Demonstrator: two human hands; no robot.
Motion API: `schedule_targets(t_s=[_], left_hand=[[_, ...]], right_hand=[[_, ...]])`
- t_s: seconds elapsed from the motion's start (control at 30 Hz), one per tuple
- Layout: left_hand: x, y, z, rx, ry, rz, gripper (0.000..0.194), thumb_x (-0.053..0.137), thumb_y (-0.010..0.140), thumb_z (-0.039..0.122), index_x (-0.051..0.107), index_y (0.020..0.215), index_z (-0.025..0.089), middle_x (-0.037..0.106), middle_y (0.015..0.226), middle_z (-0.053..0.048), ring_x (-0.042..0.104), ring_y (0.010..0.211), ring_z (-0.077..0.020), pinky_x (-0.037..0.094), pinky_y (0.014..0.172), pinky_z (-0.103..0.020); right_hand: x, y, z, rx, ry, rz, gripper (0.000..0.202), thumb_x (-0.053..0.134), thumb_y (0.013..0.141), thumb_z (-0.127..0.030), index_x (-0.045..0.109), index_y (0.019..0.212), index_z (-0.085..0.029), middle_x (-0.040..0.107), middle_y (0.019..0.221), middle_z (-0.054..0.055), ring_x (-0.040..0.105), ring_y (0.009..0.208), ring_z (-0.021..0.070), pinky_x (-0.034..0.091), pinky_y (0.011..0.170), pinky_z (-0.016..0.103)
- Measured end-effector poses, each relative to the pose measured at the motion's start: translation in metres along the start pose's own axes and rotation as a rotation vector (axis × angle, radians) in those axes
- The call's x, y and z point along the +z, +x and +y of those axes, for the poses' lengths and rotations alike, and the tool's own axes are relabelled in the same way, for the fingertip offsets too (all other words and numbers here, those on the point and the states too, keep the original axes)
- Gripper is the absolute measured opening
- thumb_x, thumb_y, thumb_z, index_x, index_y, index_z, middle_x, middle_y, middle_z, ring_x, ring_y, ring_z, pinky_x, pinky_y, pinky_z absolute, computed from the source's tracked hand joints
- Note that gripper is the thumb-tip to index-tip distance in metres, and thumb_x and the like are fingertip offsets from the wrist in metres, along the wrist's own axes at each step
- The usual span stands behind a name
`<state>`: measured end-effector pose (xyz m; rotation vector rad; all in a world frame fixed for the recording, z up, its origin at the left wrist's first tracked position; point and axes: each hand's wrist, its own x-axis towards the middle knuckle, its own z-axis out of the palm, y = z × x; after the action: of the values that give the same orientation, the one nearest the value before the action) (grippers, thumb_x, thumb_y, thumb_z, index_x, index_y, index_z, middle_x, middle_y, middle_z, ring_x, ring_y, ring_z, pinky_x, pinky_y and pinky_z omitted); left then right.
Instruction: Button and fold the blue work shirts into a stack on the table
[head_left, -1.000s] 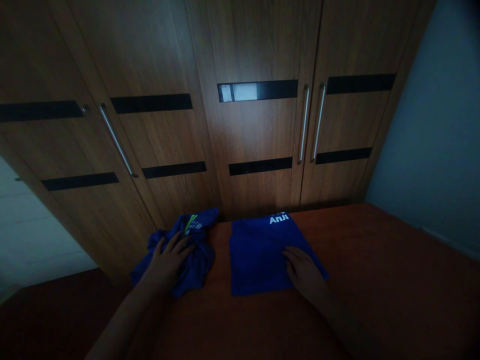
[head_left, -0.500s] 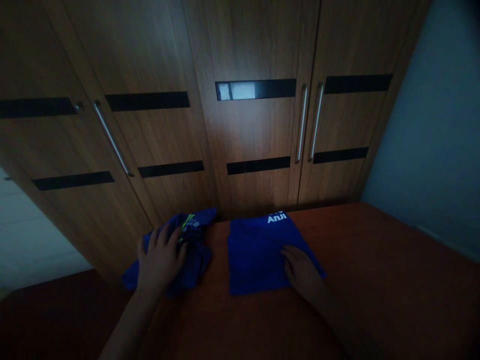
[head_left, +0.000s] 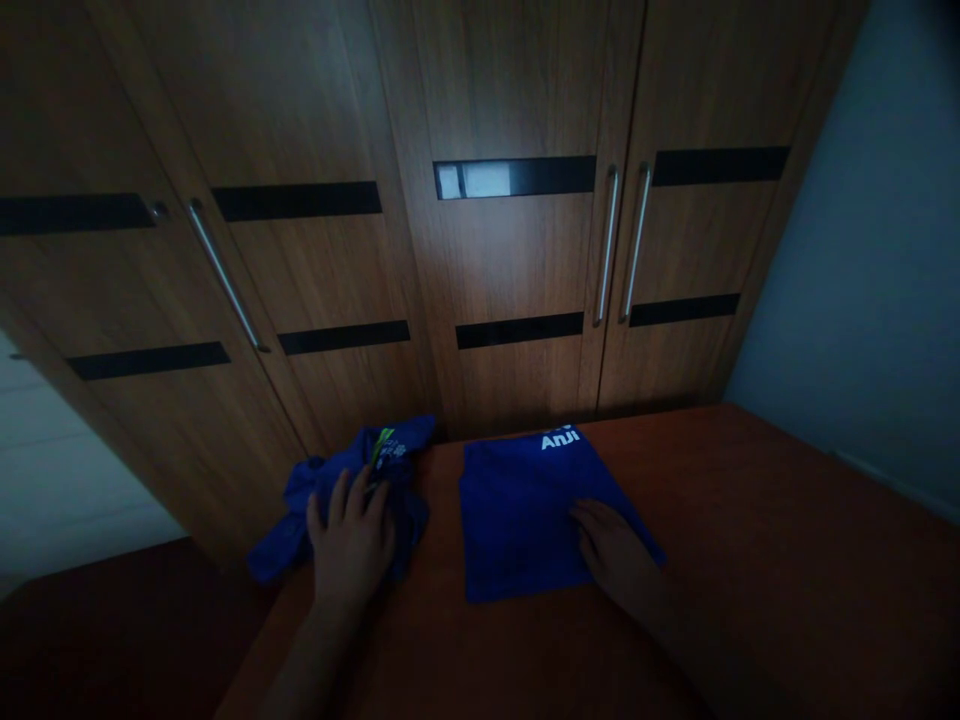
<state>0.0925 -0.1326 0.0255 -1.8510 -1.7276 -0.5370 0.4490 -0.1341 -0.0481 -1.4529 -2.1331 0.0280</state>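
One flat cloth [head_left: 514, 525] lies on the worktop [head_left: 757, 510], its white print [head_left: 560, 440] at the far edge, near the cabinet [head_left: 510, 385]. Just left of it, with a strip of worktop between, is a rumpled cloth [head_left: 300, 530] with green and white marks, its left end seeming to reach past the worktop's edge.

For good control, light pressure from the right hand [head_left: 615, 550] would suit the flat cloth, since a hard push could drag creases into it. The left hand [head_left: 351, 545] would do best to find a single layer among the bunched folds.

The left hand is palm down over the rumpled cloth, fingers spread apart and pointing to the cabinet. The right reaches in at a slant, wrist low, its bent fingers close together on the flat cloth's right part; whether they pinch fabric, I cannot tell.
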Motion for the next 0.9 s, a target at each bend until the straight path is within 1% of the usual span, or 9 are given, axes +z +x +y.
schedule_targets(t_s=[0.1,0.2,0.33,0.4,0.47,0.57,0.67,0.77,0.9], left_hand=[[-0.008,-0.003,0.018,0.029,-0.268,0.009,0.035,0.047,0.083,0.023,0.062,0.113,0.015,0.046,0.138,-0.015,0.035,0.132,-0.0315,0.026,0.11,-0.049],[0.0,-0.012,0.044,-0.063,-0.619,-0.131,0.037,0.044,0.084,0.025,0.059,0.116,0.017,0.053,0.132,-0.012,0.049,0.122,-0.0261,0.039,0.104,-0.042],[0.021,-0.019,0.078,-0.201,-0.971,-0.44,0.055,0.05,0.081,0.033,0.045,0.132,0.015,0.053,0.134,-0.013,0.049,0.124,-0.0263,0.038,0.104,-0.042],[0.028,-0.016,0.091,-0.219,-1.028,-0.527,0.063,0.052,0.08,0.034,0.038,0.137,0.011,0.048,0.138,-0.016,0.046,0.127,-0.0263,0.035,0.106,-0.041],[0.031,-0.009,0.102,-0.225,-0.986,-0.561,0.064,0.051,0.08,0.031,0.035,0.138,0.01,0.047,0.139,-0.016,0.043,0.129,-0.0258,0.032,0.107,-0.039],[0.033,0.0,0.117,-0.206,-0.814,-0.536,0.062,0.051,0.078,0.028,0.04,0.136,0.009,0.045,0.14,-0.018,0.039,0.131,-0.0282,0.027,0.11,-0.041],[0.03,0.001,0.13,-0.174,-0.768,-0.413,0.054,0.056,0.075,0.025,0.052,0.128,0.014,0.042,0.142,-0.016,0.033,0.134,-0.0316,0.018,0.113,-0.045],[0.024,-0.002,0.137,-0.146,-0.94,-0.285,0.046,0.057,0.073,0.021,0.059,0.119,0.02,0.047,0.139,-0.012,0.032,0.134,-0.0314,0.012,0.114,-0.048],[0.019,-0.003,0.136,-0.14,-1.241,-0.234,0.051,0.056,0.073,0.015,0.056,0.123,0.024,0.048,0.137,-0.007,0.039,0.13,-0.0254,0.023,0.112,-0.044]], right_hand=[[-0.008,-0.009,0.002,0.004,0.007,-0.03,0.039,0.038,0.089,-0.016,0.061,0.119,-0.011,0.058,0.126,0.014,0.051,0.12,0.0251,0.04,0.105,0.044],[-0.016,-0.017,0.005,0.03,0.025,-0.069,0.039,0.037,0.089,-0.018,0.061,0.119,-0.012,0.058,0.127,0.014,0.051,0.121,0.0246,0.04,0.105,0.044],[-0.025,-0.024,0.009,0.081,0.035,-0.125,0.04,0.037,0.087,-0.017,0.062,0.119,-0.013,0.059,0.126,0.012,0.053,0.119,0.0228,0.041,0.105,0.041],[-0.029,-0.026,0.01,0.104,0.038,-0.143,0.04,0.037,0.086,-0.017,0.062,0.117,-0.014,0.06,0.125,0.012,0.054,0.117,0.0221,0.041,0.105,0.039],[-0.03,-0.026,0.009,0.122,0.043,-0.144,0.04,0.037,0.086,-0.016,0.063,0.116,-0.014,0.06,0.125,0.011,0.055,0.116,0.0218,0.041,0.104,0.038],[-0.028,-0.026,0.005,0.143,0.04,-0.12,0.041,0.037,0.085,-0.015,0.063,0.115,-0.013,0.061,0.123,0.012,0.055,0.115,0.0221,0.041,0.103,0.038],[-0.023,-0.025,0.001,0.153,0.024,-0.095,0.041,0.037,0.084,-0.013,0.064,0.115,-0.013,0.062,0.122,0.013,0.056,0.115,0.0235,0.042,0.103,0.038],[-0.019,-0.024,-0.004,0.137,-0.007,-0.087,0.041,0.038,0.083,-0.014,0.065,0.114,-0.012,0.062,0.121,0.014,0.055,0.115,0.0265,0.042,0.102,0.041],[-0.017,-0.022,-0.011,0.14,-0.035,-0.038,0.038,0.039,0.085,-0.016,0.066,0.111,-0.012,0.064,0.116,0.016,0.058,0.11,0.0275,0.044,0.099,0.042]])
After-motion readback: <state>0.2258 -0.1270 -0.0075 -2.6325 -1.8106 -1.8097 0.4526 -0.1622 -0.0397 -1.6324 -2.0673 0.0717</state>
